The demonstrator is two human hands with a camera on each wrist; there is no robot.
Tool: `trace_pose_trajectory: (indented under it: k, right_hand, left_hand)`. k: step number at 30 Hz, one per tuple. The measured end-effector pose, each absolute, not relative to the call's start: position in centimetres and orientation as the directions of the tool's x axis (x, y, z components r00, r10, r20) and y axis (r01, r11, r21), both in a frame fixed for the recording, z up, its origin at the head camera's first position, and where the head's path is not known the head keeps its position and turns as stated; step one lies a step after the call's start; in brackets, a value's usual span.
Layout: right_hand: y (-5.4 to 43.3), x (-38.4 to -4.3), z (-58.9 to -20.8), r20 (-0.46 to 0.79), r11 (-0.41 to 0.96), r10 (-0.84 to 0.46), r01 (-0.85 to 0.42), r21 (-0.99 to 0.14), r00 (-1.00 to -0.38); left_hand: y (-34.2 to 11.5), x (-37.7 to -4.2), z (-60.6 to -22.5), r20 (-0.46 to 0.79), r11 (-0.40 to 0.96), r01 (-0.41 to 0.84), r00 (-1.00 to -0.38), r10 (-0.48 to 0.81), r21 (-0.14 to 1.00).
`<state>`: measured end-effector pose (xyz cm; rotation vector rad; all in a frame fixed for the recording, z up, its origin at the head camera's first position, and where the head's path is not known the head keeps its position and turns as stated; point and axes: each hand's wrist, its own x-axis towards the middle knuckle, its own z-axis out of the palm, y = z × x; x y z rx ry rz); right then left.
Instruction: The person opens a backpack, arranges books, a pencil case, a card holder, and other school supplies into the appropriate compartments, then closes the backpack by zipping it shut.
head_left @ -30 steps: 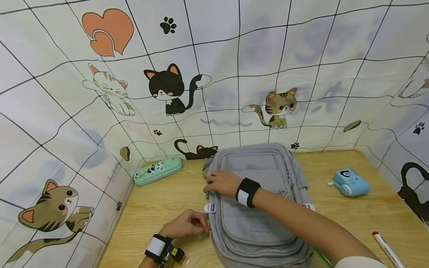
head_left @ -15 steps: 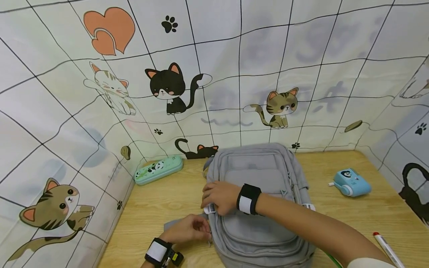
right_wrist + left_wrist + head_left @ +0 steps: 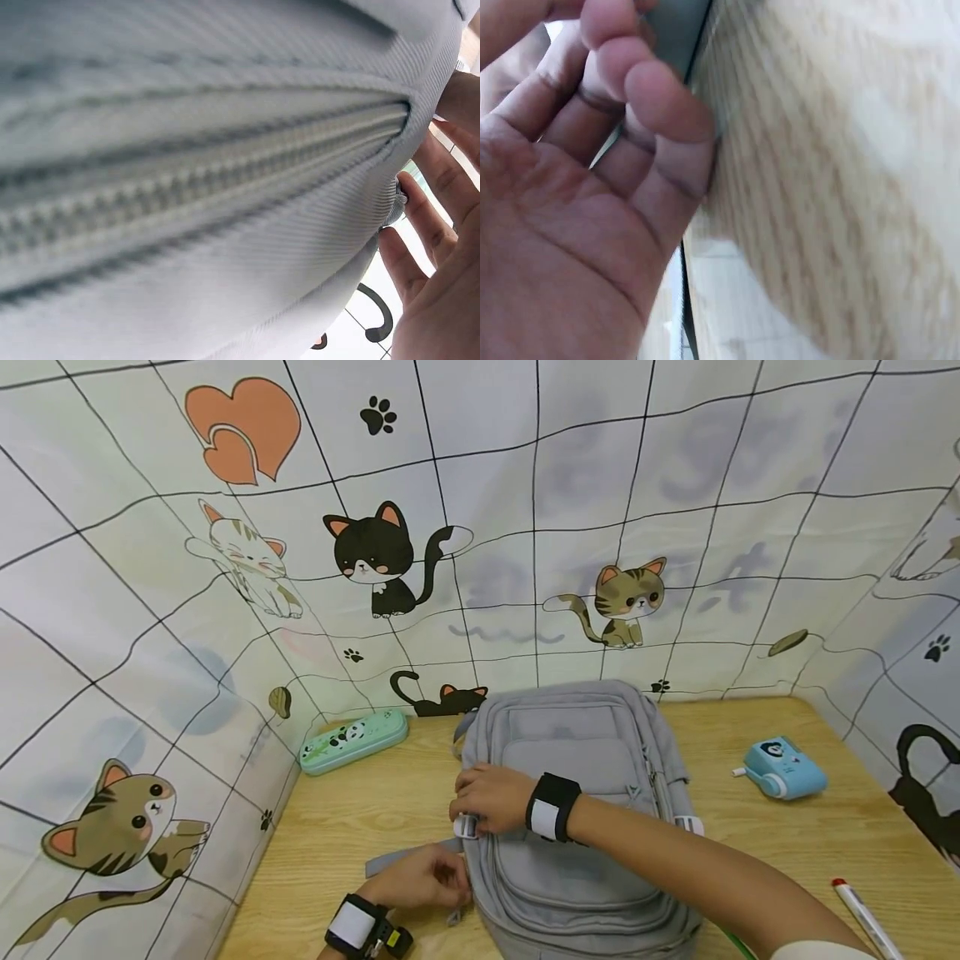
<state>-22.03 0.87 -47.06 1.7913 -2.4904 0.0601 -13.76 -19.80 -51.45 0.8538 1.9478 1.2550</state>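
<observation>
Cat-printed cloth (image 3: 487, 468) is hanging behind the grey backpack (image 3: 570, 877) on the wooden surface (image 3: 360, 810), with a green case (image 3: 354, 743) lying to the backpack's left. Just beside the backpack's near left side, the left hand (image 3: 420, 877) is curling its fingers, any hold being impossible to tell, while the right hand (image 3: 491, 797) is touching its left edge by a white buckle (image 3: 467, 828) with loosely parted fingers. Both are seemingly working that side, the next move probably calling for a steady backpack.
</observation>
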Motion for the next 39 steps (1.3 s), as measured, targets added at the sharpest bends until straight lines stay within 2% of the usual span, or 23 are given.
trace_pose_trajectory:
  k: [5,7,12,18,20,23,25,27,31,34,39]
  right_hand:
    - [0.8,-21.8,-46.8,0.096,0.326,-0.941,-0.945,0.008,-0.324]
    - [0.7,-21.8,-46.7,0.099,0.328,-0.941,-0.945,0.015,-0.325]
    - [0.8,-21.5,-47.0,0.102,0.329,-0.942,-0.941,0.077,-0.321]
    - [0.9,-19.0,-45.7,0.177,0.288,-0.949,-0.948,0.139,-0.262]
    - [0.8,-17.2,-44.9,0.218,0.260,-0.949,-0.956,0.138,-0.227]
    - [0.7,-14.3,-44.9,0.235,0.168,-0.963,-0.977,0.134,-0.134]
    - [0.6,-12.4,-45.5,0.208,0.107,-0.975,-0.983,0.147,-0.075]
    - [0.5,-11.0,-46.4,0.157,0.069,-0.987,-0.978,0.199,-0.037]
    - [0.4,-9.7,-47.5,0.089,0.087,-0.994,-0.941,0.328,-0.061]
    - [0.4,-9.3,-47.4,0.091,0.116,-0.992,-0.922,0.369,-0.088]
    - [0.4,-9.2,-46.8,0.120,0.083,-0.992,-0.920,0.383,-0.040]
  left_hand:
    - [-19.4,-13.1,-50.9,-0.189,0.266,0.112,-0.457,0.869,0.957]
    - [-19.3,-12.9,-50.8,-0.185,0.254,0.107,-0.433,0.882,0.961]
    - [-19.0,-12.8,-50.8,-0.203,0.274,0.097,-0.451,0.869,0.957]
    - [-20.1,-13.5,-51.0,-0.253,0.286,-0.001,-0.463,0.849,0.958]
    - [-20.8,-14.2,-50.9,-0.264,0.301,-0.006,-0.497,0.827,0.954]
    - [-21.6,-15.6,-50.8,-0.274,0.372,0.051,-0.587,0.762,0.927]
    - [-21.5,-16.5,-50.7,-0.279,0.427,0.085,-0.639,0.716,0.900]
    - [-20.9,-17.4,-50.6,-0.285,0.460,0.100,-0.665,0.690,0.882]
    - [-18.9,-18.6,-50.5,-0.288,0.495,0.116,-0.690,0.663,0.861]
    - [-18.0,-18.9,-50.6,-0.287,0.536,0.136,-0.723,0.629,0.833]
    - [-17.6,-18.7,-51.0,-0.301,0.567,0.109,-0.758,0.579,0.817]
